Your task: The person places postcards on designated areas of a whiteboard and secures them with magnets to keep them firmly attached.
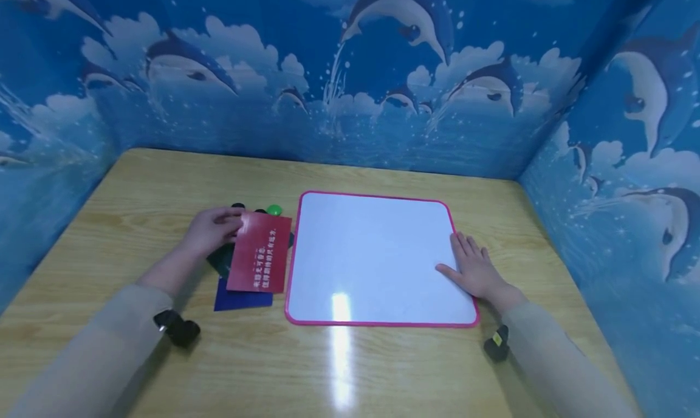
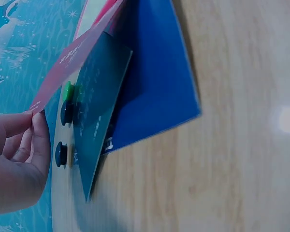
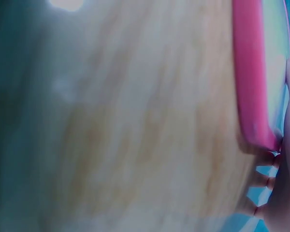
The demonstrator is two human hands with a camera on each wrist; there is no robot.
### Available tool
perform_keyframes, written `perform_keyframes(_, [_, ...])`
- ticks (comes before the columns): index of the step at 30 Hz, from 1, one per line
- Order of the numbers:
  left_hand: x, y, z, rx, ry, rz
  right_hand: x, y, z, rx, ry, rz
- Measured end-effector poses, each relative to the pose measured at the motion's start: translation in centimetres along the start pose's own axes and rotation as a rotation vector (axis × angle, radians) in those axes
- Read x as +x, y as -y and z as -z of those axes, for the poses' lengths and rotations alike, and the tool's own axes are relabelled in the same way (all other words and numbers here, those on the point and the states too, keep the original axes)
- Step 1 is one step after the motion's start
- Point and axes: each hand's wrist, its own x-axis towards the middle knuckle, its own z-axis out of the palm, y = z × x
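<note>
My left hand [image 1: 210, 231] pinches a red card [image 1: 259, 254] by its upper left corner, and white writing runs along the card's face. In the left wrist view the card slants upward from the thumb and fingertips. Beneath it lie a dark green card [image 2: 102, 96] and a blue card [image 2: 157, 82], overlapping each other. My right hand [image 1: 477, 269] lies flat with spread fingers over the right edge of a whiteboard [image 1: 372, 254] framed in pink, the thumb on its white surface.
A green round magnet [image 1: 274, 210] and black ones [image 2: 61, 154] sit just behind the cards. The wooden table [image 1: 262, 369] carries a bright light reflection at the front. A blue dolphin-print backdrop [image 1: 328, 126] rises along the back and sides.
</note>
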Motion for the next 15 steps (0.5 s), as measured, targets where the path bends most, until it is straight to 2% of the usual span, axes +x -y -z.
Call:
perform_keyframes(6, [0.1, -0.7, 0.2, -0.024, -0.015, 0.029, 0.1, -0.1, 0.1, -0.007, 0.0, -0.002])
perform_keyframes(12, [0.2, -1.4, 0.0, -0.101, 0.016, 0.006, 0.0, 0.0, 0.2, -0.014, 0.002, -0.003])
perform_keyframes(15, [0.3, -1.9, -0.5, -0.108, 0.036, -0.002, -0.1, 0.0, 0.2, -0.014, 0.004, -0.001])
